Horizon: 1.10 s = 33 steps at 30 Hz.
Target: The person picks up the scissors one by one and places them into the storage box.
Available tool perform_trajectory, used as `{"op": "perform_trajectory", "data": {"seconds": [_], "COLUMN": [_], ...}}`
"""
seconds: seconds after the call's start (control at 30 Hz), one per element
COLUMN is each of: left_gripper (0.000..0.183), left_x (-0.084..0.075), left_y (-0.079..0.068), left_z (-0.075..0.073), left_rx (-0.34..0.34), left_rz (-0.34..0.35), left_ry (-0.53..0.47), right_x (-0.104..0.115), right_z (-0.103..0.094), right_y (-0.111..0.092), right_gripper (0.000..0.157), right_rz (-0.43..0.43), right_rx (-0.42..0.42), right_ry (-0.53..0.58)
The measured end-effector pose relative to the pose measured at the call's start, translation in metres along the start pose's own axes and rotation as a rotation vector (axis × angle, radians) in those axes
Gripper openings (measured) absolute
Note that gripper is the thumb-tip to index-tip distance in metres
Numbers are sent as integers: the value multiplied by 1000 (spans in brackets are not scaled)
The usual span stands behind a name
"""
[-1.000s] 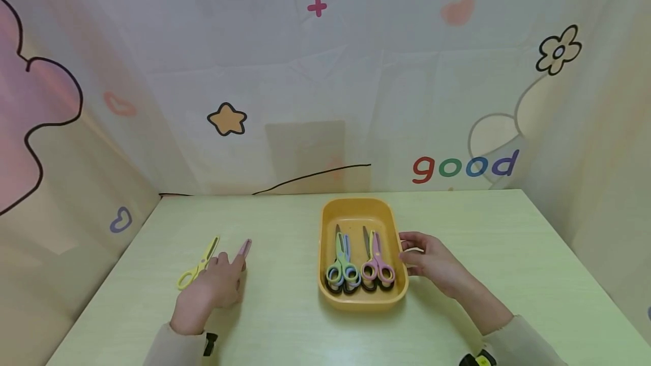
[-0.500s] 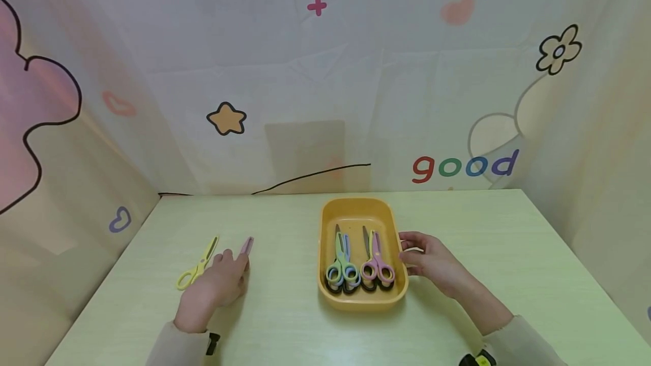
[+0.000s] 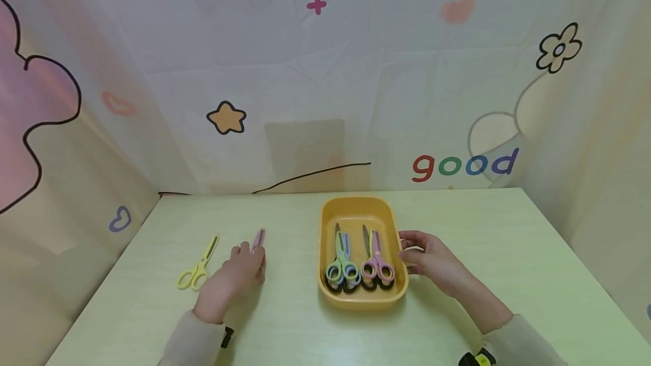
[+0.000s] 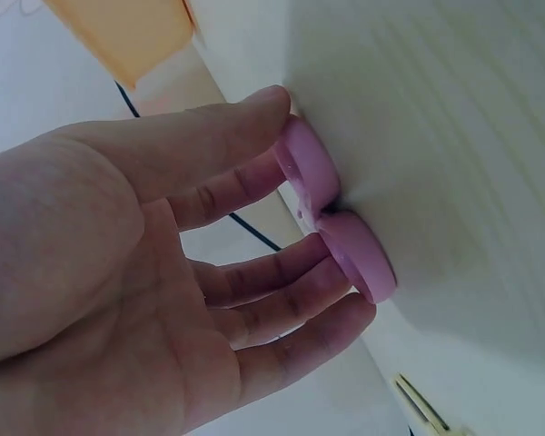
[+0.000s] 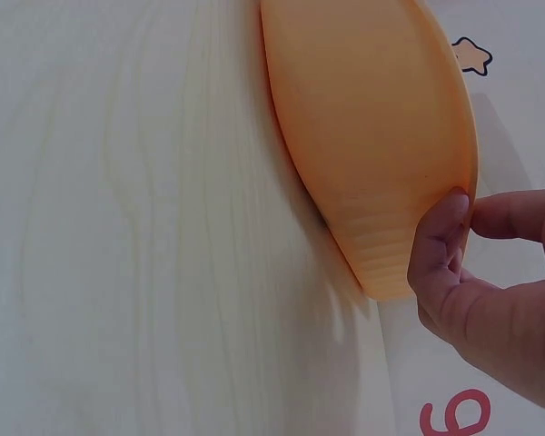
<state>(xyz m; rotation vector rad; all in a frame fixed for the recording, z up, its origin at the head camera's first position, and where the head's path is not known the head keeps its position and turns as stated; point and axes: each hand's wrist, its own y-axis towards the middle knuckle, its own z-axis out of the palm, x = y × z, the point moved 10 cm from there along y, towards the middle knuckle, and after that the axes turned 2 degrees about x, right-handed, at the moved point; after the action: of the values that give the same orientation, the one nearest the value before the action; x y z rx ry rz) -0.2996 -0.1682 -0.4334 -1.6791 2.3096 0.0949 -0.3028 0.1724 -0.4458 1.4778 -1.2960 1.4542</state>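
Observation:
My left hand (image 3: 236, 273) grips a pair of pink scissors (image 3: 259, 240) on the table. In the left wrist view its thumb and fingers close round the pink handle loops (image 4: 361, 259). Only the tips of these scissors show from the head view; the hand covers the rest. Yellow scissors (image 3: 201, 270) lie just left of that hand. At the other side, my right hand (image 3: 434, 258) holds the side of a yellow tray (image 3: 356, 300), curled fingertips at its rim. Inside the tray lie several scissors, green ones (image 3: 339, 258) and pink ones (image 3: 377, 264) on top.
The pale wood-grain table (image 3: 285, 332) extends on both sides of the tray. A printed cloth (image 3: 305, 83) hangs along the back and sides, with a star, a flower and the word "good" on it.
My left hand has moved right and slightly away from me with the pink scissors, away from the yellow scissors, whose handles now show fully. The right hand and tray have stayed put.

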Motion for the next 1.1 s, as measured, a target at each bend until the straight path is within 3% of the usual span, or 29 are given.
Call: {"op": "perform_trajectory", "data": {"seconds": [0.23,0.77,1.1], "left_gripper": [24,37,33], "left_x": [-10,-1,0], "left_y": [6,9,9], "left_z": [3,15,17], "left_rx": [13,61,77], "left_rz": [9,-59,-46], "left_ry": [-1,21,42], "right_x": [0,-2,-2], "right_z": [0,-2,-2], "right_y": [0,1,2], "right_gripper": [54,55,55], "right_rz": [9,4,1], "right_rx": [-1,1,4], "right_ry": [5,4,10]}}
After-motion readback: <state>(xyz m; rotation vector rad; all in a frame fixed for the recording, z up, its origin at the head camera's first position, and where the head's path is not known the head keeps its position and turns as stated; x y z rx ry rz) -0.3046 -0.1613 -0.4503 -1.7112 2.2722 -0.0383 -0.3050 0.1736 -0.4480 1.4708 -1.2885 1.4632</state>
